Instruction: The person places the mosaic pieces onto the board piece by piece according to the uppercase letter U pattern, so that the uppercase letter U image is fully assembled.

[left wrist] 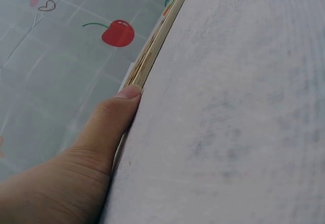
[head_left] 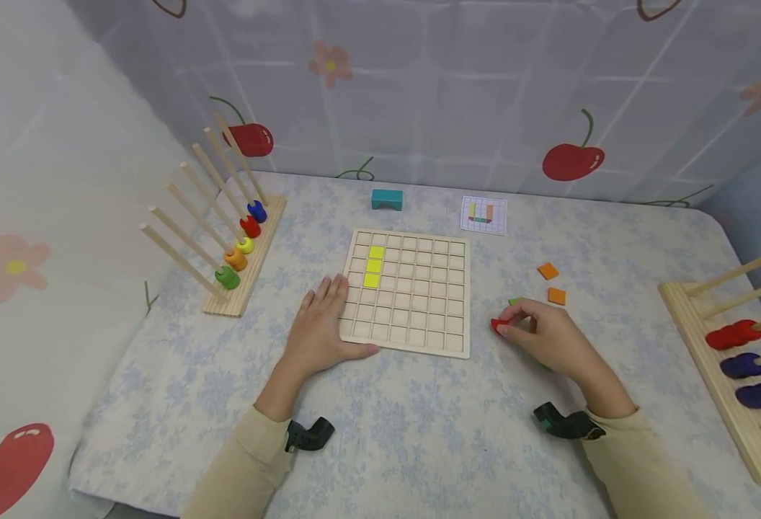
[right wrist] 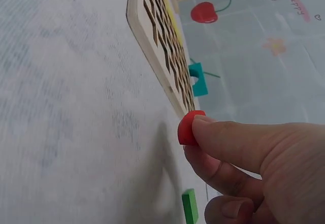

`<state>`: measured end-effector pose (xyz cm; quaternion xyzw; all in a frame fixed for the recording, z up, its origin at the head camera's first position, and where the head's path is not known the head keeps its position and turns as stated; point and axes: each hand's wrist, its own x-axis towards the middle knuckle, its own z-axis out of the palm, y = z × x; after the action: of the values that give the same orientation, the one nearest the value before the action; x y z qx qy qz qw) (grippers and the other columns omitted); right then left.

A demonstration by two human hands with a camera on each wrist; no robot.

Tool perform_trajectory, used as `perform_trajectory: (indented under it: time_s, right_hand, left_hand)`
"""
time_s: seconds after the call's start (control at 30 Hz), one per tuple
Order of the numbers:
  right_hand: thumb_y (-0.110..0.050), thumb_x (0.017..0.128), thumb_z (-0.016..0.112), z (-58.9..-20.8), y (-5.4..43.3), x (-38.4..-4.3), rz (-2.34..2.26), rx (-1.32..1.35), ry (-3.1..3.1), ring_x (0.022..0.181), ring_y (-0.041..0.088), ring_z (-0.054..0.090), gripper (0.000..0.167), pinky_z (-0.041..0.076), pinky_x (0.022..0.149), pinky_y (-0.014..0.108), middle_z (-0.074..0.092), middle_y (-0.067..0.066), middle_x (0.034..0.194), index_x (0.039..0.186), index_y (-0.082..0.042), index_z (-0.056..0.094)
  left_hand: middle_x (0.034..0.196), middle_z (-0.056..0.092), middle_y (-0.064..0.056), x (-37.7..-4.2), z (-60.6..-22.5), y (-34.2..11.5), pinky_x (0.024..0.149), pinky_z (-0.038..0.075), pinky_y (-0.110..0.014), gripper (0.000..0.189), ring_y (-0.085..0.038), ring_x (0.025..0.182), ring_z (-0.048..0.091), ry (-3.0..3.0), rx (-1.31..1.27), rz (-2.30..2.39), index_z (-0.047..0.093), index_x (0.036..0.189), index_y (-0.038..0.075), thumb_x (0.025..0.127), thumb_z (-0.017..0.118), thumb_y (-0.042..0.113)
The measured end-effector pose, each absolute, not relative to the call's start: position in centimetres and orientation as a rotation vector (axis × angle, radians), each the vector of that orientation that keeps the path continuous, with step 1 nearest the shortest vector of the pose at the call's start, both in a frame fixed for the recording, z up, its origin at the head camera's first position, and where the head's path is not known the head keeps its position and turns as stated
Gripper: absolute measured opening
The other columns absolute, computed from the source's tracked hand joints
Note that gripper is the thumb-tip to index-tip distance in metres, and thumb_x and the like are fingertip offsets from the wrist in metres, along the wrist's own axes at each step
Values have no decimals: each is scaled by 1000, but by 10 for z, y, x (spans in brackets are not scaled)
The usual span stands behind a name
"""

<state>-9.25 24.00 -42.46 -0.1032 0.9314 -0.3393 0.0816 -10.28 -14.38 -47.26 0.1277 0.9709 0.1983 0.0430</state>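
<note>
My left hand lies at the lower left corner of a wooden grid board. Its fingers run along the board's left side, and the thumb touches the near edge. Three yellow square tiles sit in a column in the board's upper left cells. To the right of the board, my right hand pinches a small red tile with a rounded side between thumb and fingertips. A green tile lies on the table, partly hidden behind that hand in the head view.
Two orange square tiles lie beyond my right hand. Behind the board are a teal block and a printed pattern card. Wooden peg stands with coloured beads flank the table at left and right.
</note>
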Motion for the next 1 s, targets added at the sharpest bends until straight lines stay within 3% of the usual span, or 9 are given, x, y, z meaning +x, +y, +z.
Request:
perform_trajectory:
  time_s: [0.37, 0.67, 0.87, 1.0]
  right_hand:
    - [-24, 91, 73, -424, 194, -112, -1084, -337, 2716, 61, 16, 45, 8, 39, 56, 25, 70, -2, 93, 97, -22, 68]
    - [-27, 92, 73, -426, 143, -131, -1179, -411, 2639, 61, 19, 49, 7, 43, 58, 29, 67, -4, 87, 94, -23, 67]
    - [-25, 92, 73, -431, 109, -142, -1230, -474, 2607, 77, 16, 57, 7, 46, 69, 30, 68, -4, 87, 94, -20, 68]
    - [-26, 91, 73, -436, 90, -147, -1235, -488, 2600, 77, 15, 59, 7, 47, 69, 30, 67, -5, 85, 92, -21, 68]
  left_hand:
    - [168, 9, -6, -103, -473, -143, 127, 6, -49, 137, -24, 157, 1, 2968, 372, 596, 8, 160, 9, 63, 69, 84]
    - [168, 9, -6, -102, -470, -141, 127, 5, -48, 136, -24, 157, 2, 2959, 353, 570, 9, 160, 8, 63, 69, 83]
    - [168, 8, -5, -103, -471, -142, 127, 5, -47, 136, -23, 157, 1, 2960, 352, 553, 8, 160, 9, 63, 68, 84]
    - [168, 8, -4, -103, -472, -143, 127, 6, -47, 136, -22, 157, 1, 2963, 360, 542, 8, 160, 10, 63, 66, 86]
